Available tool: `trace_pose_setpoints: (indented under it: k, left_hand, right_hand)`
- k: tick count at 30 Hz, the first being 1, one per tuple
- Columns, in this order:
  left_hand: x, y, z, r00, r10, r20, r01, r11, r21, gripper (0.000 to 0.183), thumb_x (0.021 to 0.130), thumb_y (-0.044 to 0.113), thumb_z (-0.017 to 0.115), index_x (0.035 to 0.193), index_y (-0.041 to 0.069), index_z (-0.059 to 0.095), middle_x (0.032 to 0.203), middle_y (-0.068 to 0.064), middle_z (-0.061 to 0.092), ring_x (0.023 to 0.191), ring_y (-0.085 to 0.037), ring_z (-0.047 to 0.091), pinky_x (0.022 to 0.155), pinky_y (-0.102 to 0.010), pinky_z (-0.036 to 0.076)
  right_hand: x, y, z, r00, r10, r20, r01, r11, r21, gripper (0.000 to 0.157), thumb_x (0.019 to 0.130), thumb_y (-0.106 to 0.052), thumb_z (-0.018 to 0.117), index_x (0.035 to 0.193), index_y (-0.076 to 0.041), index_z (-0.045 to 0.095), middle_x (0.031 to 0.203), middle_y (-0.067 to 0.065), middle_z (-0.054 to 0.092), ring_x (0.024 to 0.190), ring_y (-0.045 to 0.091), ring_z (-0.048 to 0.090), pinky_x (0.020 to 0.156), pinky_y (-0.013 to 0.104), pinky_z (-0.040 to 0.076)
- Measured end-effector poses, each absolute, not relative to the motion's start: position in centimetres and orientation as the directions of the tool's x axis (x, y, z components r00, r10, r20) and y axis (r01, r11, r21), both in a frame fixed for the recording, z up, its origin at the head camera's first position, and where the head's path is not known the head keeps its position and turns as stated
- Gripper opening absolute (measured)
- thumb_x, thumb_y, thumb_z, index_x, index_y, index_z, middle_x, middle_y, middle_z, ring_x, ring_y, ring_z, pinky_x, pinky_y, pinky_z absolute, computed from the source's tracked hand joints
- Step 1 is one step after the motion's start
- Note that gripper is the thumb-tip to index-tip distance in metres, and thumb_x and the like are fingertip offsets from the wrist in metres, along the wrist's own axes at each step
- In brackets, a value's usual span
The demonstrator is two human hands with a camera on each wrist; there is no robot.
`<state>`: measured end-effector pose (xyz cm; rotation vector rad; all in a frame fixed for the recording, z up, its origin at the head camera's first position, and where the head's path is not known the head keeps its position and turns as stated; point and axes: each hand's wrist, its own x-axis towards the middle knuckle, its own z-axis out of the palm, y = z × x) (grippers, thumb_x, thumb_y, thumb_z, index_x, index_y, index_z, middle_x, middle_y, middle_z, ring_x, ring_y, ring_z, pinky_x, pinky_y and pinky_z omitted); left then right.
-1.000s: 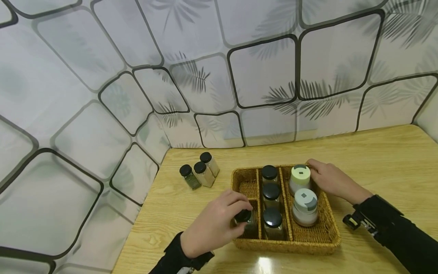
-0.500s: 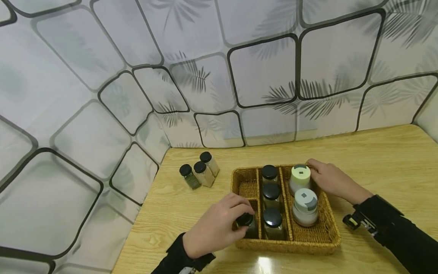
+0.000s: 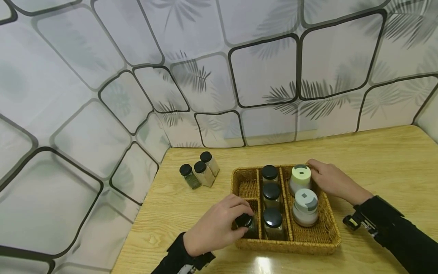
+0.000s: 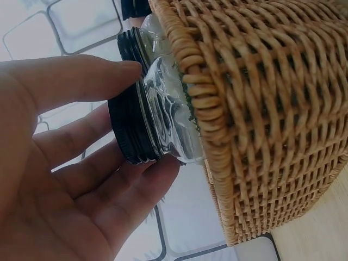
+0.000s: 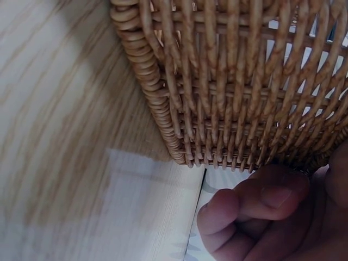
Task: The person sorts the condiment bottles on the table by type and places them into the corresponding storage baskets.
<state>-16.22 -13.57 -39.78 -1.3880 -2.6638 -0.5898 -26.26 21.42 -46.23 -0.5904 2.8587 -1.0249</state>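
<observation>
Left wrist: lid (image 4: pixel 129 125) above basket rim (image 4: pixel 207 115)

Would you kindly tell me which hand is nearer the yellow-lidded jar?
The right hand, at the basket rim beside the yellow-lidded jar; the left hand holds a black-lidded jar farther left.

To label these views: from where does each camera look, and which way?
Head: on head, facing forward, down at basket; left hand, right hand, sleeves show.
Left wrist: worn there, facing held jar and basket; left hand shows.
Right wrist: worn there, facing basket and table; right hand shows.
Head and left wrist share that jar.
</observation>
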Motion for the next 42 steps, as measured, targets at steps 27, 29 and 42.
trace_pose_setpoints:
  k: [27,29,42]
  left_hand:
    - [-16.40,-13.40,-40.32,-0.612,0.769,0.186,0.780,0.547,0.304,0.030,0.085,0.017,0.071,0.113,0.017,0.063,0.119,0.004,0.056,0.105,-0.001,0.048,0.084,-0.019,0.047]
    - [-16.37,-13.42,-40.25,-0.609,0.771,0.186,0.780,0.540,0.316,0.029,0.084,0.016,0.071,0.113,0.017,0.063,0.117,0.005,0.057,0.103,0.000,0.048,0.083,-0.018,0.047]
    - [-16.13,-13.61,-40.26,-0.588,0.784,0.197,0.792,0.509,0.337,0.030,0.084,0.015,0.070,0.113,0.017,0.063,0.115,0.006,0.055,0.096,0.001,0.048,0.075,-0.014,0.045]
  right_hand:
    - [-26.12,21.40,-46.13,-0.927,-0.370,0.065,-0.325,0.702,-0.633,0.030,0.106,-0.021,0.031,0.117,-0.006,0.053,0.071,0.007,0.053,0.046,0.016,0.041,0.042,0.032,0.036]
    - [-26.11,21.40,-46.11,-0.927,-0.370,0.065,-0.325,0.702,-0.634,0.030,0.106,-0.021,0.030,0.117,-0.005,0.053,0.072,0.008,0.053,0.046,0.016,0.041,0.042,0.032,0.036]
    - [-26.19,21.46,-46.13,-0.926,-0.368,0.078,-0.332,0.703,-0.629,0.031,0.106,-0.023,0.030,0.117,-0.005,0.053,0.074,0.009,0.055,0.048,0.016,0.041,0.044,0.032,0.036]
